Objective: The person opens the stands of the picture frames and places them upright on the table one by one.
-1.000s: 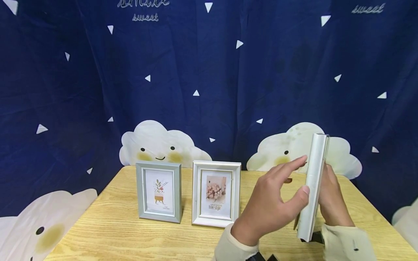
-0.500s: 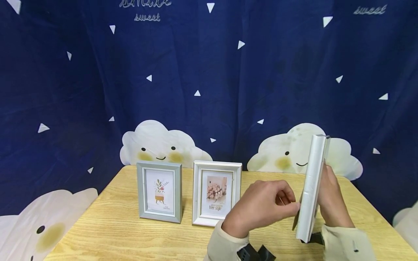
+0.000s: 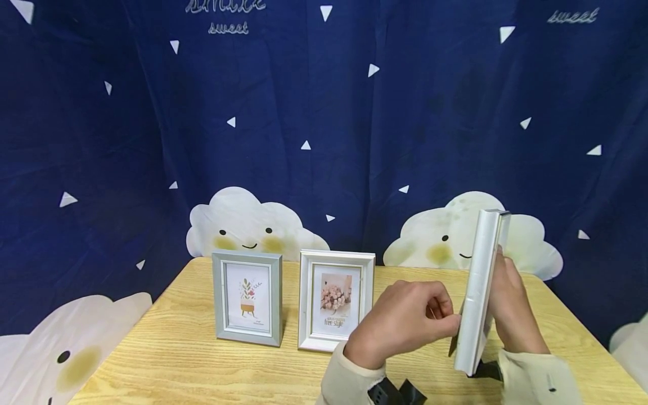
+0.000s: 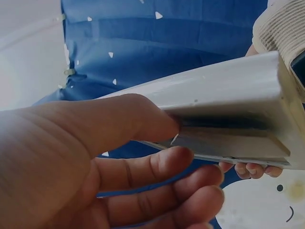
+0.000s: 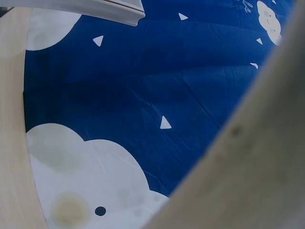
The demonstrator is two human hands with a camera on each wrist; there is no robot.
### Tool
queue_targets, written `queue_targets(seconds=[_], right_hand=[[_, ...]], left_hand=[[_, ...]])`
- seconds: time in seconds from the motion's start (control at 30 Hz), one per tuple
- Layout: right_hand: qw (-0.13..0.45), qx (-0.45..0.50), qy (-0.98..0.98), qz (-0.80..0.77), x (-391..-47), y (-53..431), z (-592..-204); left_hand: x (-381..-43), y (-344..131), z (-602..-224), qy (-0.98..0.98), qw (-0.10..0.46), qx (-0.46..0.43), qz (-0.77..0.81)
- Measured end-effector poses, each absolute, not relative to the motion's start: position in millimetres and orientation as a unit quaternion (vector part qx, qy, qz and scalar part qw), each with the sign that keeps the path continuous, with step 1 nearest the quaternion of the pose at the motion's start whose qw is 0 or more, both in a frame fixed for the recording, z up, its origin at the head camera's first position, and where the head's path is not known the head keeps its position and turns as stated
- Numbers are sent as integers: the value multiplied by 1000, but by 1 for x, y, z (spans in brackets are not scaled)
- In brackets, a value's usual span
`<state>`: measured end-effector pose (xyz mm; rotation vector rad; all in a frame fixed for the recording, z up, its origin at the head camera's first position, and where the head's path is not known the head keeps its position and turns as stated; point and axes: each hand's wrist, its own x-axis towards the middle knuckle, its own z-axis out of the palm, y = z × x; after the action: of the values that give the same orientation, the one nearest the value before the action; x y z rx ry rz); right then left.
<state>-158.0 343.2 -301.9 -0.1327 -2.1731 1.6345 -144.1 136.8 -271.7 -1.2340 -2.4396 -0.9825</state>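
In the head view a white picture frame (image 3: 475,295) is held upright, nearly edge-on, at the right of the table. My right hand (image 3: 513,306) grips it from its right side; its fingertips (image 4: 255,170) show at the lower edge in the left wrist view. My left hand (image 3: 407,318) is at the frame's back, fingers curled, with the thumb tip by the recessed backing. A small metal bit (image 4: 174,139) shows beside that thumb. A dark flap (image 3: 454,340) sticks out from the back, low down. The right hand is hidden behind the sleeve in the right wrist view.
Two more picture frames stand on the wooden table (image 3: 167,360): a grey-green one with a plant picture (image 3: 247,298) and a white one with a flower picture (image 3: 336,301), close to the left forearm. A dark blue cloud-patterned curtain (image 3: 334,112) hangs behind the table.
My left hand has gone from spread fingers around the frame's edge to curled fingers lower at its back. The held picture frame has shifted slightly left, showing a little more of its right side.
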Motion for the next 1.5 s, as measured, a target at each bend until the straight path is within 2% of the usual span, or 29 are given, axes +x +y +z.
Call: queue_targets(seconds=[0.57, 1.0, 1.5], right_hand=[[191, -54, -789, 581, -157, 344, -302], [183, -49, -804, 564, -158, 346, -302], [170, -42, -810, 559, -159, 344, -301]], left_hand=[[-164, 119, -276, -827, 86, -366, -418], [-182, 113, -283, -816, 167, -340, -436], [-188, 113, -287, -821, 211, -313, -429]])
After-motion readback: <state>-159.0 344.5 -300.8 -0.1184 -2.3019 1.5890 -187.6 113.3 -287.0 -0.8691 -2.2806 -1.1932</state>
